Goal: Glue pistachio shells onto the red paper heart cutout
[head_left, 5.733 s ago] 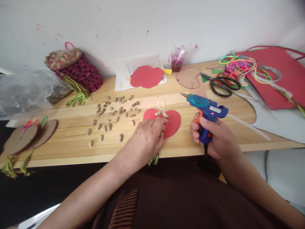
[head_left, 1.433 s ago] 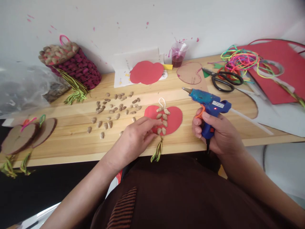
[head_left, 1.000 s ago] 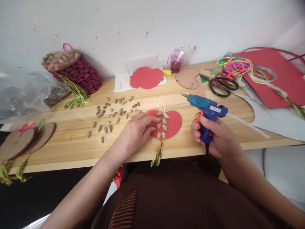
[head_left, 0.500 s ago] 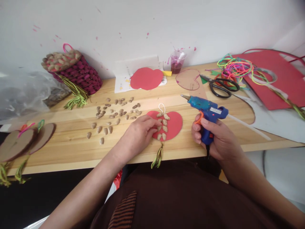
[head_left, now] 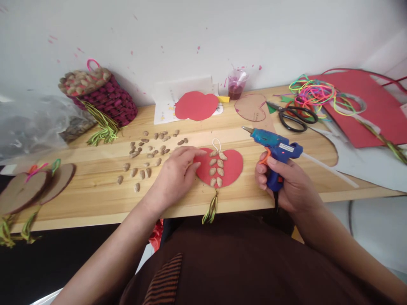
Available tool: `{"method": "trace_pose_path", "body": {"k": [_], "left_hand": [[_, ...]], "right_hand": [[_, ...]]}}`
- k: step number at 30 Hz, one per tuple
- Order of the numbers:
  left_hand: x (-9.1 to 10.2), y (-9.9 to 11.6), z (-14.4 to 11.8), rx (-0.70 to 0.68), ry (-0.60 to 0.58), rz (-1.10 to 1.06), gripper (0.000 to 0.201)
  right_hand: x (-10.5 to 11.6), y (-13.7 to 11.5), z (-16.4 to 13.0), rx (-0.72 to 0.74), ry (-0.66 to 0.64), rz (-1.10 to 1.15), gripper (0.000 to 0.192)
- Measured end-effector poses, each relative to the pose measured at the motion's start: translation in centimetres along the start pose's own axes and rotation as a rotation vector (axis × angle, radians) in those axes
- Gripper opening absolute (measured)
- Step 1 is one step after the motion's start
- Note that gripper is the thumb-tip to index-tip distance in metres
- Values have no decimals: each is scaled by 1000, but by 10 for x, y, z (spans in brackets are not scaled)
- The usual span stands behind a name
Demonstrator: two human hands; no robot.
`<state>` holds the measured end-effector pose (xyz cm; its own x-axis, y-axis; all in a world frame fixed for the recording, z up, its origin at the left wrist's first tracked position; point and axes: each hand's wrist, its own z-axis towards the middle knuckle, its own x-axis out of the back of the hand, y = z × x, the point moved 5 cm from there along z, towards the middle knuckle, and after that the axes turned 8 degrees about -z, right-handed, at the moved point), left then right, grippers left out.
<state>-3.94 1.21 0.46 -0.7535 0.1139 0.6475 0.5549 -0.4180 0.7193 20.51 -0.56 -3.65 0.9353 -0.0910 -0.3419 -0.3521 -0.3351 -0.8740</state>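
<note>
The one camera sits on my head and looks forward and down over my chest and forearms at the wooden table [head_left: 95, 199], whose near edge crosses the lower middle of the picture. It faces the white wall [head_left: 197, 29] behind the table, which fills the top. The table is close, at arm's reach: my left hand [head_left: 173, 178] and right hand [head_left: 291, 186] lie just past its near edge, near the centre. Left of the table the view reaches a plastic bag [head_left: 28, 127]; right, it runs off over red sheets [head_left: 375, 106]. No second view shares this.
</note>
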Motion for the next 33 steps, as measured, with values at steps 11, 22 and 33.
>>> {"method": "trace_pose_path", "body": {"k": [11,22,33], "left_hand": [[-9,-10,4,26,-73,66,44],[-8,-12,-8,4,-44,9,46],[-12,21,-55,-362,124,-26,33]], "right_hand": [[-10,-5,7,78,91,-47,24],[-15,-1,2,67,129,-107,34],[1,-1,5,58,152,-24,29]]}}
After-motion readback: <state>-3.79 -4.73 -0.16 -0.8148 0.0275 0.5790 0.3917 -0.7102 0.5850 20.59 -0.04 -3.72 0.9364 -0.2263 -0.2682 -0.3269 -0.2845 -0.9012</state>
